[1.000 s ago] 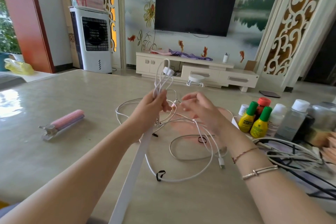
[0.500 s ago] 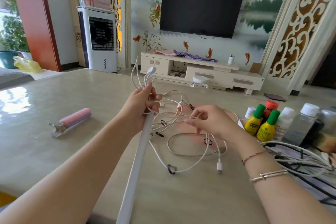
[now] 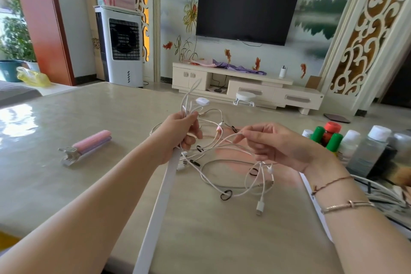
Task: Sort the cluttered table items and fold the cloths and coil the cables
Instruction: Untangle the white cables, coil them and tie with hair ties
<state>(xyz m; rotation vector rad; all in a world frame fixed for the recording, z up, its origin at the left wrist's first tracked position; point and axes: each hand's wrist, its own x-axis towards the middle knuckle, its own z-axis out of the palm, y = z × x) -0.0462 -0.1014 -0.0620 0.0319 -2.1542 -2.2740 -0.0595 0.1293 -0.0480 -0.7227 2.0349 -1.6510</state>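
The left hand (image 3: 185, 131) is raised above the table (image 3: 66, 184), fingers curled around a bunch of white cables (image 3: 222, 162) together with the top of a flat white strip (image 3: 160, 202) that slants down toward the near edge. Cable loops and a small white plug stand up out of that fist. The right hand (image 3: 273, 144) hovers just beside it, palm turned inward, thumb and forefinger pinching a single strand while the other fingers lie loosely bent. The rest of the cables sprawl tangled on the tabletop between and below both hands, a connector end (image 3: 259, 206) lying nearest the person.

No label on the bottles (image 3: 355, 147) at the right can be read (they are too blurred); the red characters on the wall mural are likewise illegible.

The table is glossy and beige. A pink-handled clip (image 3: 86, 147) lies well apart to the left. Beyond are a dark television (image 3: 246, 6), a low cabinet (image 3: 244, 87) and a white air cooler (image 3: 122, 44).
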